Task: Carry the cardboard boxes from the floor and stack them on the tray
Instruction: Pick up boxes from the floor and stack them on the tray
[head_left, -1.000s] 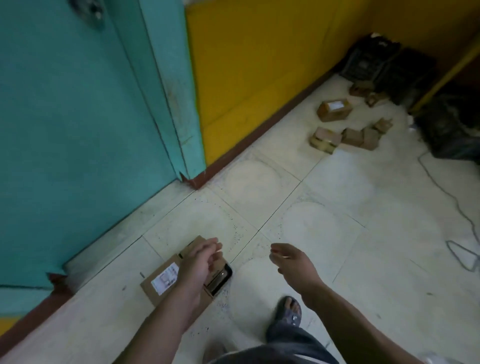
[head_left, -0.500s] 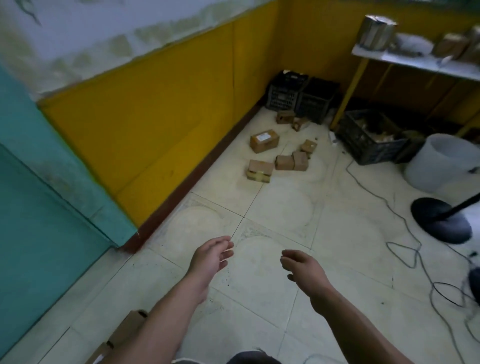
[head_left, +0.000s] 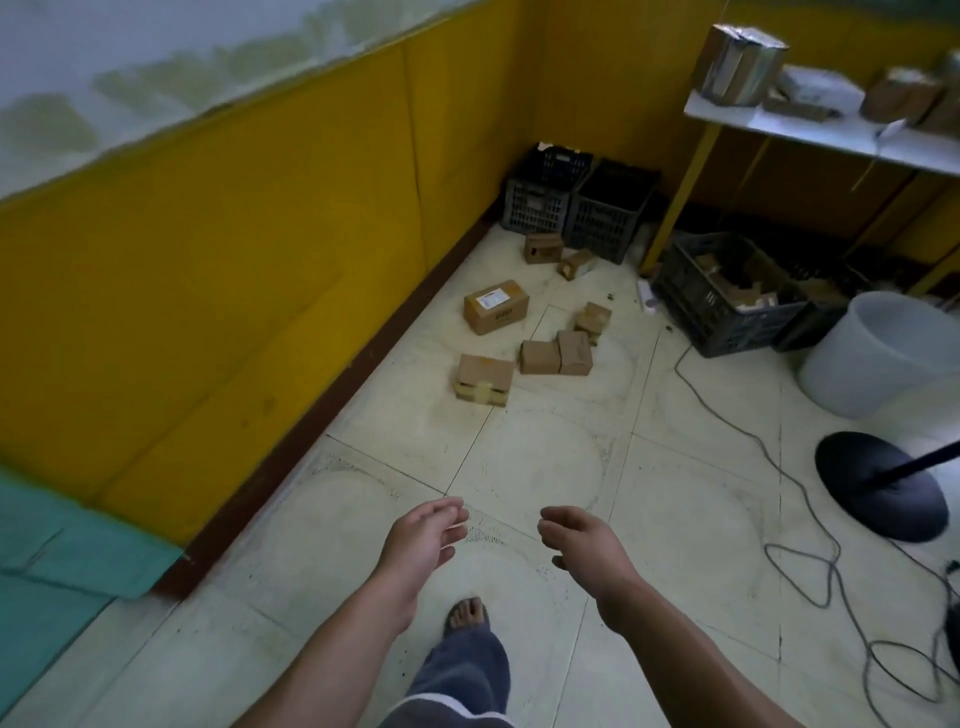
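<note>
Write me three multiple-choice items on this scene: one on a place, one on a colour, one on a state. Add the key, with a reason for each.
1. The labelled cardboard box lies
A. on the metal shelf
B. on the floor near the yellow wall
C. inside a black crate

2. The big bucket at the right is
A. white
B. red
C. blue

3. The left hand and right hand are
A. gripping one box together
B. open, holding nothing
C. each pinching a cable

Key:
1 B: it sits on the tiles, close to the wall's dark skirting.
2 A: its rim and side are plainly white.
3 B: the fingers are loosely curved over bare floor, with nothing in them.
</note>
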